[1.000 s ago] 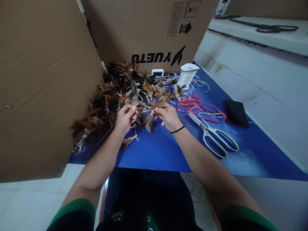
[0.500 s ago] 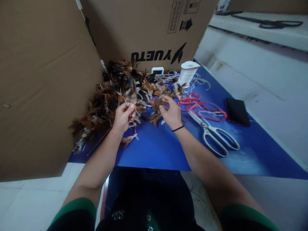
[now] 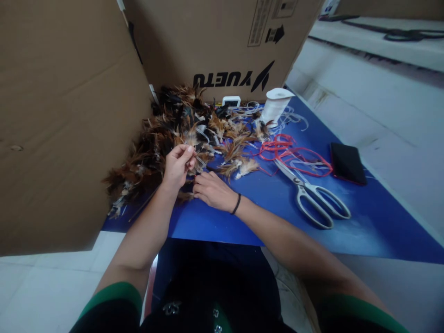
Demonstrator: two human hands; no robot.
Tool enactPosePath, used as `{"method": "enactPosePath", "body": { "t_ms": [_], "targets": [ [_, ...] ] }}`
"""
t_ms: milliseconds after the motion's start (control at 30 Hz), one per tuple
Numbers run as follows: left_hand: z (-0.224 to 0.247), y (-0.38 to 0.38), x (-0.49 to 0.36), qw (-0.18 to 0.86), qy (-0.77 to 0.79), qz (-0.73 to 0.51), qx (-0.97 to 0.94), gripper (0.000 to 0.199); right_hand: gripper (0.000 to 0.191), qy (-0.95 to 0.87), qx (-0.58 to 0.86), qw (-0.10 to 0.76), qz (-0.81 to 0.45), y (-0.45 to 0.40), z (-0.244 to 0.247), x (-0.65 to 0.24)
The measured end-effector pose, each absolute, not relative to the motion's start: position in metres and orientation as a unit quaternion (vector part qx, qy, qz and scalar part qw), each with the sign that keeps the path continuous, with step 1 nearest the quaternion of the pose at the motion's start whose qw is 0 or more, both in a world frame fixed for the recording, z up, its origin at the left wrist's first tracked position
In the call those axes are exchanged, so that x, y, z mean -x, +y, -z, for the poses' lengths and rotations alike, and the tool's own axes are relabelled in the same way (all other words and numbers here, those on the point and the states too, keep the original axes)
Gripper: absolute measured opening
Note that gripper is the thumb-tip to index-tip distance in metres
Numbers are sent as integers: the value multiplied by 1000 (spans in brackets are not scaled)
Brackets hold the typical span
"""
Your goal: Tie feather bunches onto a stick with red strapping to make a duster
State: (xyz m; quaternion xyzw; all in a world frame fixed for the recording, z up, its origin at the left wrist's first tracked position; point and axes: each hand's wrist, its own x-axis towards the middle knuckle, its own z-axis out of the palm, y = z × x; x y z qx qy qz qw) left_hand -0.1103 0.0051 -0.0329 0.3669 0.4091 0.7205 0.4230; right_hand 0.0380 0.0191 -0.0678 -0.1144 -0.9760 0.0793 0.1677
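Observation:
My left hand (image 3: 179, 165) is closed in a pinch at the front of the feather pile, with a thin, clear strip (image 3: 200, 161) sticking out past its fingertips. To the right and slightly lower, my right hand (image 3: 215, 192) is palm down with its fingertips bent together. A small brown feather tuft (image 3: 185, 197) shows at those fingertips; the grip itself is hidden under the hand. Loose brown feather bunches (image 3: 239, 150) with pale fluffy bases lie just beyond my right hand. The large pile of brown and black feathers (image 3: 149, 143) spreads behind and left of my left hand.
Scissors (image 3: 312, 196) lie partly open on the blue table (image 3: 236, 226), beside red ribbon (image 3: 277, 147) and a black flat case (image 3: 348, 163). A white spool (image 3: 274, 111) and a small white device (image 3: 231, 101) stand at the back. Cardboard (image 3: 69, 115) walls the left and rear.
My right hand has let go of a feather bunch, which now lies on the table, and has moved left and nearer to me, beside my left hand. The left hand keeps its pinch.

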Motion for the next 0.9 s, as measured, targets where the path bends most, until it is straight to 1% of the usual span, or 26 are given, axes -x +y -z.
{"method": "enactPosePath", "body": {
  "t_ms": [133,267,367,500,600,733,833,900],
  "targets": [
    [30,5,116,411,407,-732,-361,31,15,-961,142,208,-117,28,62,-47],
    [28,5,121,398,399,-744,-358,29,18,-927,209,275,-144,45,59,-59],
    [26,6,123,392,392,-754,-353,30,18,-904,257,306,-150,55,62,-64],
    [24,6,125,385,390,-764,-340,32,18,-887,317,316,-110,60,68,-67],
    [21,5,126,381,380,-773,-336,31,18,-888,323,321,-64,55,67,-64],
    [18,4,129,370,379,-783,-325,29,22,-916,265,297,-51,40,61,-52],
    [17,4,132,365,377,-791,-316,31,21,-953,193,232,-37,29,58,-37],
    [17,4,133,360,371,-796,-316,32,19,-967,173,186,-24,24,57,-26]
  ]
}}
